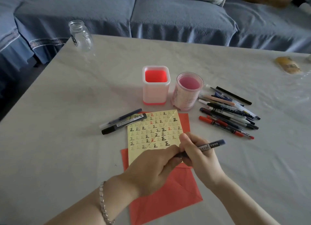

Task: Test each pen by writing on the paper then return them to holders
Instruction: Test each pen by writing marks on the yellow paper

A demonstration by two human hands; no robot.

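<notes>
Pen [207, 146] gripped by right hand [198, 159]; left hand [151, 171] pinches its front end (tip hidden) over paper [149, 130].

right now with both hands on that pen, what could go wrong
Both the left hand and the right hand grip the pen, so nothing pins the yellow paper. It could slide on the red sheet once writing starts. The yellow paper is crowded with marks, so a faint new stroke may be hard to judge.
</notes>
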